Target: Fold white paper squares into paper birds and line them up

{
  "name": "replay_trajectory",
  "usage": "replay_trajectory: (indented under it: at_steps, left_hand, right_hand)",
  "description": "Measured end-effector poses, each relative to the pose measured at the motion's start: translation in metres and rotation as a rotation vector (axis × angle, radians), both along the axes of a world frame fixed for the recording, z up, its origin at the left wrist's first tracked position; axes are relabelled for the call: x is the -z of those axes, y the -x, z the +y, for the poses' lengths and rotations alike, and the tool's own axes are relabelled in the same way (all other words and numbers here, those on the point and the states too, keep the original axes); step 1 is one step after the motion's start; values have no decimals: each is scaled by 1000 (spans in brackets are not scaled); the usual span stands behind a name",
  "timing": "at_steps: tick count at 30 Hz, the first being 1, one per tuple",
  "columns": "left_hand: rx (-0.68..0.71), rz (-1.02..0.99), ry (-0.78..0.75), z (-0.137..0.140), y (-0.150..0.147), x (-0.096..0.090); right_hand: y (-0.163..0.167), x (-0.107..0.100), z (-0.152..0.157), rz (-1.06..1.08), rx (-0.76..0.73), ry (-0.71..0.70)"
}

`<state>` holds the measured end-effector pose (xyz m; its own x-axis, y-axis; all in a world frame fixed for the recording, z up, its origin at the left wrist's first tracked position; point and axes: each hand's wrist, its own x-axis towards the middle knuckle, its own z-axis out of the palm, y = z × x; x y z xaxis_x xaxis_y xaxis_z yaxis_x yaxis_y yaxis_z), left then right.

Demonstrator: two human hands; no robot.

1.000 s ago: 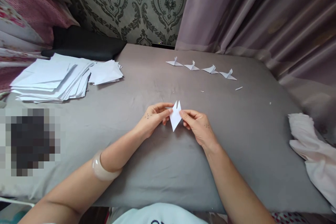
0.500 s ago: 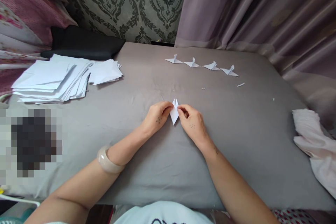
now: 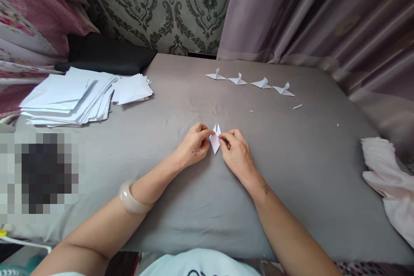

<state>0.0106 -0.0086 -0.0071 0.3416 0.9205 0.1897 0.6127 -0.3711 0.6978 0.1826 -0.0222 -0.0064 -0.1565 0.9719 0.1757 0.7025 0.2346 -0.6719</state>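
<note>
A small white folded paper (image 3: 215, 143), diamond-shaped with a split upper end and a point towards me, is between my two hands above the grey cloth. My left hand (image 3: 195, 144) pinches its left edge, the index finger reaching onto its face. On the opposite edge, my right hand (image 3: 237, 150) holds it between thumb and index finger. The fingertips partly cover the paper's sides. Farther back, several folded paper cranes (image 3: 239, 79) stand in a row.
Stacks of white paper sheets (image 3: 64, 99) lie at the left, beside a black item (image 3: 106, 54). Small paper scraps (image 3: 297, 106) are scattered right of centre. Pale crumpled fabric (image 3: 384, 168) sits at the right edge. Curtains (image 3: 274, 13) hang behind.
My left fingers have shifted on the folded paper, the index finger now lying over its face. My right hand keeps its pinch. The whole view has moved slightly.
</note>
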Motion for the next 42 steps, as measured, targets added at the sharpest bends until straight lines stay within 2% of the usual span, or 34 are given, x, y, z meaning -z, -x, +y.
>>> replay_trajectory:
  at_steps: [6,13,28,42]
  left_hand:
    - [13,-29,77,0,6,-5]
    - [-12,-61,88,3,8,-4]
    - [-192,-55,159,4,-5,-8]
    - [-235,-25,210,10,-8,-10]
  right_hand:
    - [-8,-11,-5,-51,-84,62]
    - [-11,-11,-2,8,-87,84]
    - [-7,-7,11,19,49,96]
    - [-1,-1,16,-23,153,135]
